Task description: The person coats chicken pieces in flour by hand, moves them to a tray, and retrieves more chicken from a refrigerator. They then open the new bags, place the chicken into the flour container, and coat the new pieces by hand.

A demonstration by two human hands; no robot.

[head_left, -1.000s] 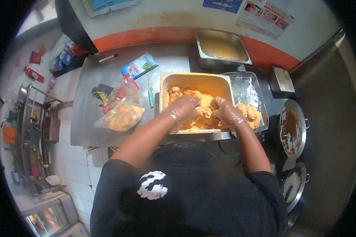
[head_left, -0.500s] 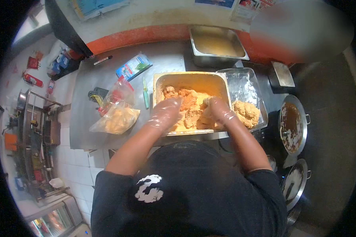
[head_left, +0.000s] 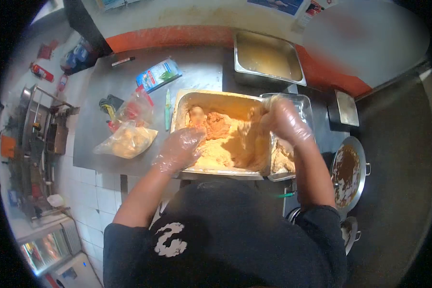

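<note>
A deep metal pan [head_left: 179,103] holds orange-tinted flour and raw-looking, reddish chicken pieces [head_left: 217,126]. My left hand [head_left: 180,148], in a clear plastic glove, lies over the pan's left wall. Its fingers are stretched toward the chicken and hold nothing that shows. My right hand [head_left: 290,121], also gloved, is raised above the pan's right rim. It is closed on a flour-coated chicken piece [head_left: 273,103], blurred by motion, with loose flour beneath it. More coated chicken [head_left: 282,156] lies in a shallow metal tray [head_left: 302,102] to the right, partly hidden by my right arm.
Left of the pan lie a green-handled knife [head_left: 167,113], a blue packet [head_left: 159,75] and a clear bag of pale contents [head_left: 127,139]. A metal container of cloudy liquid [head_left: 269,57] stands behind. On the right is a wide pan of brown oil [head_left: 348,175].
My right hand has risen out of the flour and moved right, carrying a coated chicken piece. My left hand has drawn back left and toward me, to the pan's edge.
</note>
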